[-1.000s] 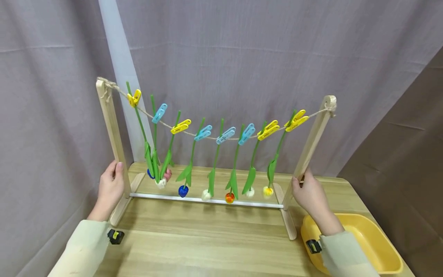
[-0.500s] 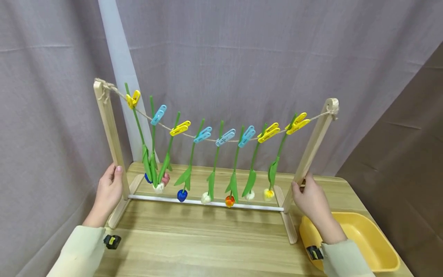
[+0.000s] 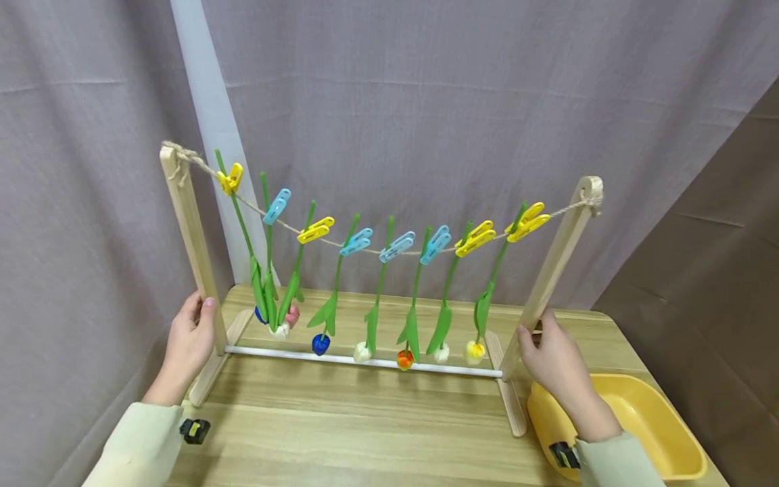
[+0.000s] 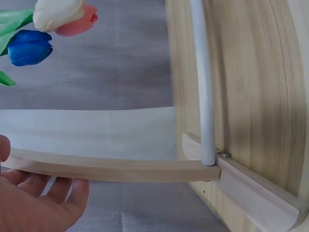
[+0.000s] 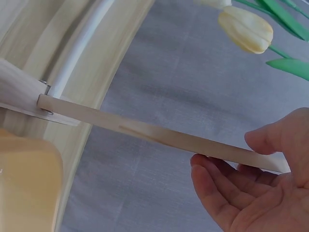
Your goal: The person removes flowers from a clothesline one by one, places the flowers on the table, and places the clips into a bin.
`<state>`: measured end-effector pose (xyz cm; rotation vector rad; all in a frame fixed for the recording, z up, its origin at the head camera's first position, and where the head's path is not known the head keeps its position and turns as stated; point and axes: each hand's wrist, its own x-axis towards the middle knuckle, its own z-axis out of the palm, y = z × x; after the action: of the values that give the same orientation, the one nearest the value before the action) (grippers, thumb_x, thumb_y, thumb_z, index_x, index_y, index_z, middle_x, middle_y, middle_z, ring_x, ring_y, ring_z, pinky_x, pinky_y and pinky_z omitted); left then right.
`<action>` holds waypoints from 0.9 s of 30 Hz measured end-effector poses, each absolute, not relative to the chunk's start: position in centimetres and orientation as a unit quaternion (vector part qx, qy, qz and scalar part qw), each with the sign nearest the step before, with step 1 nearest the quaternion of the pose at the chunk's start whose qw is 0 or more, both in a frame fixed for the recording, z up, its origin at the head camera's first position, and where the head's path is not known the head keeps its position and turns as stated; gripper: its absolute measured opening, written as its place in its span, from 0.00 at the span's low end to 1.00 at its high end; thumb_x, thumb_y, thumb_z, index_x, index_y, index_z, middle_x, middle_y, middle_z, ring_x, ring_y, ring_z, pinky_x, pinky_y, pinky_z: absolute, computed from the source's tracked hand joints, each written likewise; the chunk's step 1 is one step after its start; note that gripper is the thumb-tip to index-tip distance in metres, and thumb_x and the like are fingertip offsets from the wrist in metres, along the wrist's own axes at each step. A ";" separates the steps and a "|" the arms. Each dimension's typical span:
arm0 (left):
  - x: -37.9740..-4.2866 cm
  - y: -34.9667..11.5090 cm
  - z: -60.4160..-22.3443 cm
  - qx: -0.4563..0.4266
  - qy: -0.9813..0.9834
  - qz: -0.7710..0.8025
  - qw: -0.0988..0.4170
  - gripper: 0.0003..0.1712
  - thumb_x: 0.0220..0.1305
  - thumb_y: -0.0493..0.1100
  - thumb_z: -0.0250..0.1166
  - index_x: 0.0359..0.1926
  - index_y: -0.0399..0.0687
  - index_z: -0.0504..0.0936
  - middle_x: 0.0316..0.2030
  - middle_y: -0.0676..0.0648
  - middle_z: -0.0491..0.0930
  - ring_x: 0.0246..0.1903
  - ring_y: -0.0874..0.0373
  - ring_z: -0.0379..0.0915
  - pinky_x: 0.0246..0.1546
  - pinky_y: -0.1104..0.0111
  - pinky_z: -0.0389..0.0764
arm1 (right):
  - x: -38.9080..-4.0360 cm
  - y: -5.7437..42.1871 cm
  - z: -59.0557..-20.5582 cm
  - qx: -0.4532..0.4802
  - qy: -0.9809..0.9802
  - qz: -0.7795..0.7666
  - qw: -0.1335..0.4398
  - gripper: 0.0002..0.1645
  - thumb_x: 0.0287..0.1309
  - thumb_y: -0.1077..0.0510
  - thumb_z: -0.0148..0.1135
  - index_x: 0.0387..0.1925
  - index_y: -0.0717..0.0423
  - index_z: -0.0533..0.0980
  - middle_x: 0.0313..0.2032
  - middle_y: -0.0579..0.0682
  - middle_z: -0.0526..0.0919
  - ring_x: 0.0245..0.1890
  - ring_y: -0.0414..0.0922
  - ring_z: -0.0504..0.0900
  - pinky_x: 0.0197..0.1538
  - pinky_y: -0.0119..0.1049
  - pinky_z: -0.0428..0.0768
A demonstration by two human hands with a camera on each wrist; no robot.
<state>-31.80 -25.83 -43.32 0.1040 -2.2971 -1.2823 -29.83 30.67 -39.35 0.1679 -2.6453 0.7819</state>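
A wooden rack stands on the table, its left post (image 3: 193, 237) and right post (image 3: 552, 260) joined low down by a white rod (image 3: 286, 354). My left hand (image 3: 190, 338) grips the left post at its lower part, thumb on one side and fingers on the other. On the right post, my right hand (image 3: 556, 358) holds on in the same way. Between the post tops sags a twine rope (image 3: 331, 242). Yellow clothespins (image 3: 477, 239) and blue clothespins (image 3: 398, 247) pin several artificial tulips to it, heads down, among them a blue tulip (image 3: 320, 344) and an orange tulip (image 3: 404, 359).
A yellow basin (image 3: 654, 426) sits at the table's right, close beside the rack's right foot (image 3: 511, 406) and under my right forearm. Grey curtains (image 3: 426, 101) hang right behind the wooden table (image 3: 341, 433).
The rack has come slightly nearer, and its post tops now show a little farther apart and lower in view. Both hands have kept their hold and moved with the posts.
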 end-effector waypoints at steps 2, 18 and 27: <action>-31.9 -25.9 -43.4 0.050 -0.846 -0.465 0.257 0.25 0.77 0.49 0.43 0.62 0.36 0.70 0.50 0.35 0.76 0.48 0.50 0.70 0.44 0.70 0.70 | -29.8 30.7 -39.4 0.062 -0.940 0.274 0.192 0.19 0.69 0.58 0.52 0.52 0.69 0.65 0.40 0.70 0.80 0.39 0.63 0.83 0.34 0.53 0.81; -31.7 -26.2 -43.7 0.053 -0.853 -0.451 0.258 0.26 0.77 0.50 0.42 0.61 0.34 0.70 0.49 0.34 0.76 0.49 0.48 0.70 0.42 0.71 0.68 | -29.5 30.7 -39.6 0.070 -0.940 0.274 0.192 0.20 0.69 0.60 0.51 0.55 0.70 0.63 0.44 0.72 0.78 0.39 0.63 0.83 0.31 0.51 0.82; -31.3 -26.3 -43.7 0.048 -0.853 -0.463 0.237 0.29 0.77 0.51 0.41 0.64 0.33 0.67 0.53 0.31 0.74 0.53 0.42 0.69 0.49 0.56 0.70 | -29.0 30.7 -39.5 0.071 -0.942 0.271 0.185 0.20 0.69 0.61 0.52 0.55 0.71 0.62 0.44 0.71 0.78 0.40 0.63 0.82 0.33 0.52 0.82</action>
<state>-31.31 -26.32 -43.74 0.1308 -2.3372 -1.2688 -28.98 30.72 -39.49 0.2000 -2.6555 0.7625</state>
